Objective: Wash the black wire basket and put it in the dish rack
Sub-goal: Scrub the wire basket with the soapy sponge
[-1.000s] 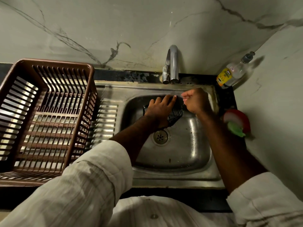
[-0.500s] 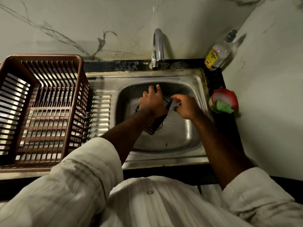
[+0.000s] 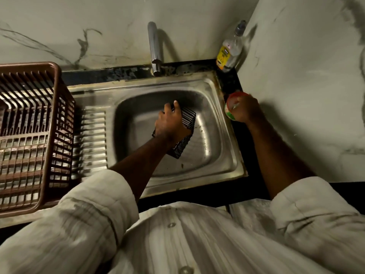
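Here, left hand point(image 3: 169, 123): fingers and thumb are curled round the black wire basket, gripping it from above, with the back of the hand turned up.
Right hand point(image 3: 245, 111): it is out past the sink's right rim, lying over a small round tub. The fingers bend down onto it, but I cannot tell whether they hold anything.
Black wire basket point(image 3: 188, 119): it is in the left hand's grip over the sink bowl, tilted, with one corner low toward the near side. The hand covers much of it, and I cannot tell whether that corner touches the steel.
Round tub point(image 3: 229, 112): red above and green below, it stands on the dark counter point(image 3: 233, 84) just beside the sink.
Sink point(image 3: 224, 147): a steel bowl with a ribbed drainboard point(image 3: 92, 135) on its left.
Tap point(image 3: 155, 46): a chrome spout rising at the back rim.
Bottle point(image 3: 230, 52): clear with a yellow label, standing in the corner against the marble wall, behind the tub.
Dish rack point(image 3: 29, 65): brown slatted plastic, left of the drainboard and well apart from the basket.
Sleeves point(image 3: 94, 204): pale striped cloth pushed up both forearms.
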A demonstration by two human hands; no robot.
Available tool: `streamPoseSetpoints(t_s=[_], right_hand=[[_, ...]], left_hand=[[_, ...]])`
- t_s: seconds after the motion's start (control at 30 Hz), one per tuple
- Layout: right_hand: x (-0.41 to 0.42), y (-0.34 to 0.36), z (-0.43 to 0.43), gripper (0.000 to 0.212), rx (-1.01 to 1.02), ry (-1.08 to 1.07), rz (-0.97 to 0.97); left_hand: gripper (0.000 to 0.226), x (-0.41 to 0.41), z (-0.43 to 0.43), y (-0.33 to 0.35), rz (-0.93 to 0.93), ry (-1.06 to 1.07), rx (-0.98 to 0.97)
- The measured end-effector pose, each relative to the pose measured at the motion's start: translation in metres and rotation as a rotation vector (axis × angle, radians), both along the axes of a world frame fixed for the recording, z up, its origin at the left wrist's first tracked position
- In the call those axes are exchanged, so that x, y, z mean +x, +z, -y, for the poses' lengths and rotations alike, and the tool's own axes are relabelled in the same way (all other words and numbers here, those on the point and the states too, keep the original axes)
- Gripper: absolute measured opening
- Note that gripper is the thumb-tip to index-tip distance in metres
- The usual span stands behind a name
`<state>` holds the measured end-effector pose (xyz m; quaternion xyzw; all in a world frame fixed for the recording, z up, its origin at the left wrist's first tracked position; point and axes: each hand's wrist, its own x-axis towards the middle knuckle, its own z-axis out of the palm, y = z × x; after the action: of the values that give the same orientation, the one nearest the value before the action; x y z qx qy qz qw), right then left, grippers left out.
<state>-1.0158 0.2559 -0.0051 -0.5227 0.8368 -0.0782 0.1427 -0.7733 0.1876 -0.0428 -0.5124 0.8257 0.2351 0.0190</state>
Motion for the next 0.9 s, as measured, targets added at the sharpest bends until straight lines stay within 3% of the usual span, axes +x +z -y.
streamPoseSetpoints(t_s=[0.07, 0.17, 0.23, 0.43, 0.57, 0.7, 0.77, 0.9], right_hand=[[-0.014, -0.012, 0.000, 0.029, 0.021, 0.024, 0.041], [-0.048, -0.056, 0.009, 0.064, 0.069, 0.071, 0.021], [-0.056, -0.068, 0.014, 0.072, 0.149, 0.032, 0.054], [-0.065, -0.078, 0.018, 0.035, 0.025, 0.029, 0.122], [-0.046, -0.048, 0.015, 0.040, 0.025, -0.024, 0.147], [-0.043, -0.023, 0.016, 0.025, -0.040, -0.167, 0.077], [-0.046, -0.020, 0.018, 0.029, -0.017, -0.202, 0.046], [-0.039, -0.025, 0.022, 0.061, 0.242, -0.215, 0.022]], left_hand=[[0.120, -0.001, -0.001, -0.003, 0.013, -0.001, 0.004], [0.120, -0.003, -0.002, -0.005, 0.020, -0.006, 0.000], [0.120, -0.006, -0.005, -0.006, 0.027, -0.007, -0.008], [0.117, -0.009, -0.014, -0.009, 0.113, -0.058, -0.068], [0.117, -0.009, -0.015, -0.013, 0.115, -0.066, -0.082], [0.119, -0.004, -0.014, -0.019, 0.094, -0.076, -0.112], [0.118, -0.003, -0.014, -0.021, 0.092, -0.081, -0.132], [0.117, -0.003, -0.016, -0.024, 0.099, -0.089, -0.162]])
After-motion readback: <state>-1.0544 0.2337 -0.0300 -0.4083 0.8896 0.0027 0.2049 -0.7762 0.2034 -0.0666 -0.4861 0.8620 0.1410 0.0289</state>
